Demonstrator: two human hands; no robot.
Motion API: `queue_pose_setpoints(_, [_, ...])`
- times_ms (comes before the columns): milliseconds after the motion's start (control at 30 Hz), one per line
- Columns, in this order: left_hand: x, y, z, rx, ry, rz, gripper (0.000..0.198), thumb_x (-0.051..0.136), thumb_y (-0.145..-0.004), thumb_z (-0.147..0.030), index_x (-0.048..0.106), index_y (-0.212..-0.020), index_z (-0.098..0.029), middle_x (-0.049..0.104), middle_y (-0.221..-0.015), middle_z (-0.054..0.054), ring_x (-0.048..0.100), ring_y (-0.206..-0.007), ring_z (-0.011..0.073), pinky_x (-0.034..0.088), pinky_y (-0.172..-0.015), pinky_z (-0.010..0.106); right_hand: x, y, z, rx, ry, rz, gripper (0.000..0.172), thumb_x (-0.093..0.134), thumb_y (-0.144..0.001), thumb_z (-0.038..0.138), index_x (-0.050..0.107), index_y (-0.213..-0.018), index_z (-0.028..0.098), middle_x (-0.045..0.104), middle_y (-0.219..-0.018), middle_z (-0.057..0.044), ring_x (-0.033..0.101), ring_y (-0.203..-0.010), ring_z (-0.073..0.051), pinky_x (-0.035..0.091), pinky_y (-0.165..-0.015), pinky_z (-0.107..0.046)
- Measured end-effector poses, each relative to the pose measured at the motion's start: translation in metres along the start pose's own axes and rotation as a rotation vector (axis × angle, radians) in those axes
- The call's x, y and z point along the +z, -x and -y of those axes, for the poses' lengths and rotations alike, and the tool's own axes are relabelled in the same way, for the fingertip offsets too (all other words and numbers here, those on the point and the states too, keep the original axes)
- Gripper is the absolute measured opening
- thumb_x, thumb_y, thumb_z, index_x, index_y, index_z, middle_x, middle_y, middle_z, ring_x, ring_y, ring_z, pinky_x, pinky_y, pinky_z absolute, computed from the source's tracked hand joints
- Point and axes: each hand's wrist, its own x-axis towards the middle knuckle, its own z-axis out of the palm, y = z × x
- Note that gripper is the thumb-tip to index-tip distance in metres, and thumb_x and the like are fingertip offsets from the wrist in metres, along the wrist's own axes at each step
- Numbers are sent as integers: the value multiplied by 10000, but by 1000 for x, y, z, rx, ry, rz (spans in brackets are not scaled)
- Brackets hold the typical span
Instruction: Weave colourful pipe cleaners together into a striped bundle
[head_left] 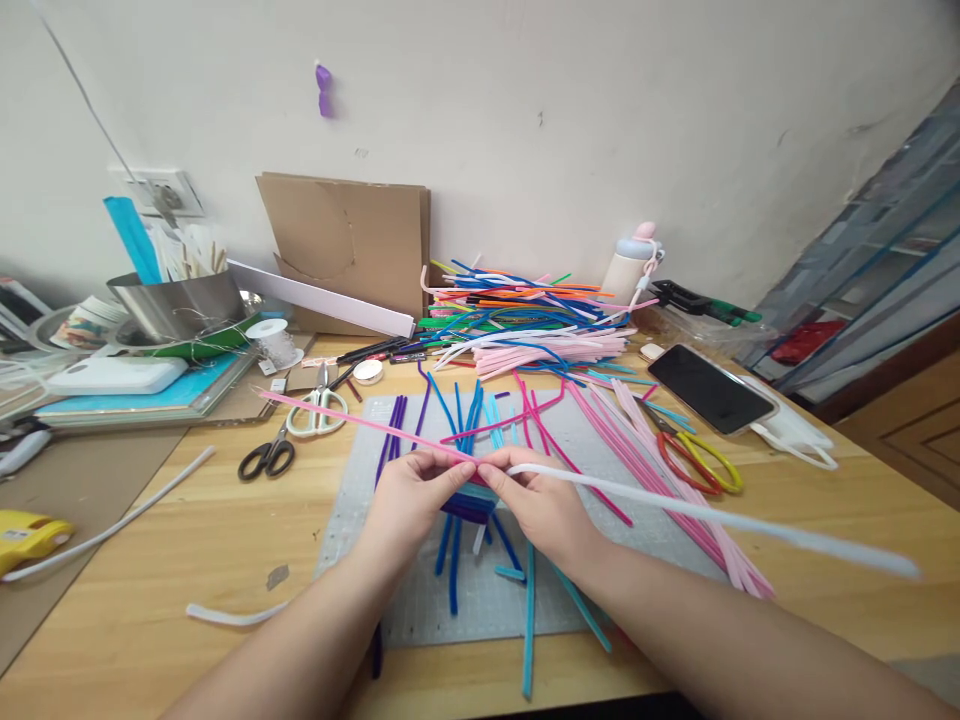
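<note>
My left hand [411, 500] pinches a pink pipe cleaner [337, 415], whose long end sticks out to the left. Thumb to thumb with it, my right hand [551, 510] is closed on a white pipe cleaner [712, 515] that reaches far to the right. Just under my fingertips is a band of purple, blue and teal pipe cleaners [466, 507] lying side by side, partly hidden by both hands. Blue strands [454, 570] and teal strands [529, 640] spread below it on the grey cutting mat [360, 570].
Behind lies a heap of coloured pipe cleaners [525, 320]. Pink strands [660, 480], red-and-yellow scissors [697, 465] and a phone [711, 390] are to the right. At left are black scissors [266, 458], white-handled scissors [316, 415], a yellow tool [30, 540] and loose white pipe cleaners [135, 512].
</note>
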Motion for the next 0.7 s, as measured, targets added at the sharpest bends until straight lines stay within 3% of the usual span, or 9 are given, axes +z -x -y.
queue_pose_setpoints(167, [0, 0, -4, 27, 72, -25, 165, 752, -623, -288, 696, -695, -150, 709, -699, 18, 612, -657, 131, 452, -669, 229, 2, -3, -1, 68, -240, 49, 204, 592, -776, 371, 617, -818, 173, 656, -770, -19, 601, -747, -161, 454, -703, -283])
queue_pose_setpoints(300, [1, 1, -8, 53, 120, -38, 175, 744, -634, -277, 691, -734, -144, 715, -739, 23, 623, -701, 137, 466, -714, 239, 2, -6, -3, 100, -298, 72, 217, 626, -744, 381, 610, -764, 165, 648, -706, -10, 604, -705, -158, 461, -695, -288])
queue_pose_setpoints(433, [1, 2, -9, 50, 21, 72, 203, 728, -656, -280, 701, -796, -135, 722, -820, 56, 634, -776, 169, 466, -766, 269, 3, -4, -5, 20, -263, 47, 188, 618, -757, 357, 618, -753, 169, 658, -753, -26, 615, -778, -175, 467, -743, -295])
queue_pose_setpoints(600, [0, 3, -8, 70, -39, 87, 230, 716, -672, -294, 704, -830, -128, 722, -824, 70, 639, -785, 192, 474, -759, 290, 1, 1, -5, -66, -56, -12, 165, 586, -791, 330, 650, -819, 181, 652, -736, -21, 598, -694, -155, 459, -629, -252])
queue_pose_setpoints(700, [1, 3, -9, 78, -14, 104, 214, 708, -682, -283, 699, -821, -121, 721, -811, 73, 641, -771, 190, 480, -754, 294, 0, 4, -4, -116, -1, -6, 155, 562, -813, 306, 663, -840, 192, 664, -763, -20, 609, -721, -151, 459, -649, -242])
